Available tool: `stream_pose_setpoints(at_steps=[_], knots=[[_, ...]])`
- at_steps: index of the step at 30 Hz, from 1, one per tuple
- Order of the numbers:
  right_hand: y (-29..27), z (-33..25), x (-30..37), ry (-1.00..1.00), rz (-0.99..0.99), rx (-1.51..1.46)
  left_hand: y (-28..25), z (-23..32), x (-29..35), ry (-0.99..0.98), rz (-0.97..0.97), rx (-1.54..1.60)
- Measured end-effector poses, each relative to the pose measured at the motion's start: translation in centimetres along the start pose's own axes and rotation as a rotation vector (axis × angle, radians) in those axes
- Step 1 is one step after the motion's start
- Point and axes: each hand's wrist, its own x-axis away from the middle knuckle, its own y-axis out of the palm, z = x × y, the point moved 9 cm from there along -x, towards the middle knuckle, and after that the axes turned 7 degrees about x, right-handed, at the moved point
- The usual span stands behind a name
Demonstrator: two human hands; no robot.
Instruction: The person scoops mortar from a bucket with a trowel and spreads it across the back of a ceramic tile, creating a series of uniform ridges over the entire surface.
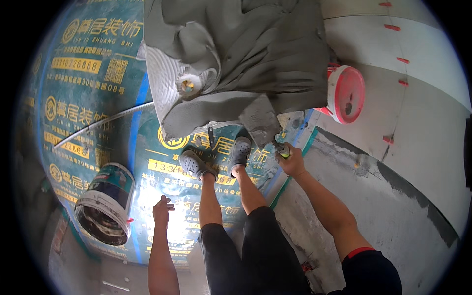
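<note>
Gripping a trowel by its green handle in the tightly closed right hand, just off the near edge of the slab. Overlapping that edge with the smeared blade. Holding nothing visible in the loosely curled left hand, well nearer the body than the slab. Showing thick grey mortar across most of the slab. With a red-and-white bucket at the slab's right and a stained bucket to its near left.
</note>
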Motion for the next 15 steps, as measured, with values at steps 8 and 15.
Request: stream_pose_setpoints(at_steps=[8, 15], knots=[[2.0, -2.6, -2.6, -0.191, -0.101, 0.413, 2.4, -2.8, 2.9, -0.073, 0.027, 0.058], [-1.2, 1.6, -0.5, -0.249, -0.302, 0.584, 4.1, -4.1, 5.2, -0.053, 0.060, 0.037]])
